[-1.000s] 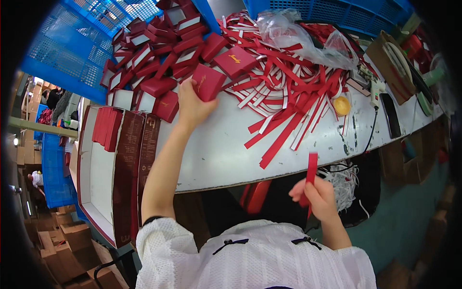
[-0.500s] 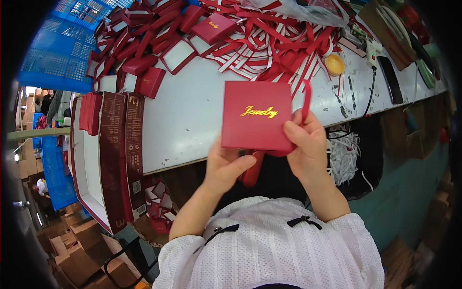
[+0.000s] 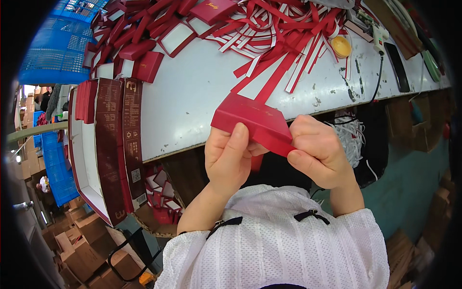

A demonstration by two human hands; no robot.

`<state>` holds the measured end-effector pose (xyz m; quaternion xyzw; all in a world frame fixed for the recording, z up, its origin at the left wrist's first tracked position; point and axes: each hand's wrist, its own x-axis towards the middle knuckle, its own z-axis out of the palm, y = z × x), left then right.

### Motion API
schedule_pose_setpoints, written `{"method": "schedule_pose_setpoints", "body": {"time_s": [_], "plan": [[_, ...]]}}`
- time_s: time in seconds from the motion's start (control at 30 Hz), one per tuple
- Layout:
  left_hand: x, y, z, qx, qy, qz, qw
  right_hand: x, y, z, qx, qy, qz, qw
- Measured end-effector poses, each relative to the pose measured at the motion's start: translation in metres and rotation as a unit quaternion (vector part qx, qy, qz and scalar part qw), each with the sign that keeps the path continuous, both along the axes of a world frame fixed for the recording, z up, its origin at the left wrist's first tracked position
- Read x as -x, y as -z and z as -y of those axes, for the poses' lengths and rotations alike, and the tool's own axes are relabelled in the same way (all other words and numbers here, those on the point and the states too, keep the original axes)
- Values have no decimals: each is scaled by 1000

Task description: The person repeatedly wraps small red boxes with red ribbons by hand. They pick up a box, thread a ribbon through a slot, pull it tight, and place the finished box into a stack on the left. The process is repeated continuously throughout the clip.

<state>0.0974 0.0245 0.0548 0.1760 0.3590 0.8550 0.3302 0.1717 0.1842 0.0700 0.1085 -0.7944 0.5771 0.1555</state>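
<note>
Your two bare hands hold a flat, square-cornered, dark red box with faint gold lettering on its lid, raised in front of you by the table's near edge. It is tilted: the lid faces up and away, one narrow side faces you, and its longer visible line slopes from upper left to lower right. Your left hand is closed around the box's left end, thumb pressed on the near side. Your right hand is curled almost to a fist at the right corner, thumb and finger pinching a flat, glossy red ribbon, which runs lengthwise along the near side, down toward your right. Beyond lies a scuffed white tabletop. At its far left are heaped small red boxes; at its far middle, tangled red-and-white ribbons. Further right sit a round yellow tub and a flat black oblong device. On your left stand an open maroon carton and blue plastic mesh crates, with brown cardboard boxes below. Green floor shows at right.
</note>
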Motion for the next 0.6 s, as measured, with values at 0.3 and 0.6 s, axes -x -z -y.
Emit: {"method": "schedule_pose_setpoints", "body": {"time_s": [0.3,0.6], "plan": [[-5,-12,5,27,-4,-22,999,-1,-2,5,11,1,1,1000],[-11,-9,9,68,-58,-94,992,-2,-1,8,20,-6,-3,1000]]}}
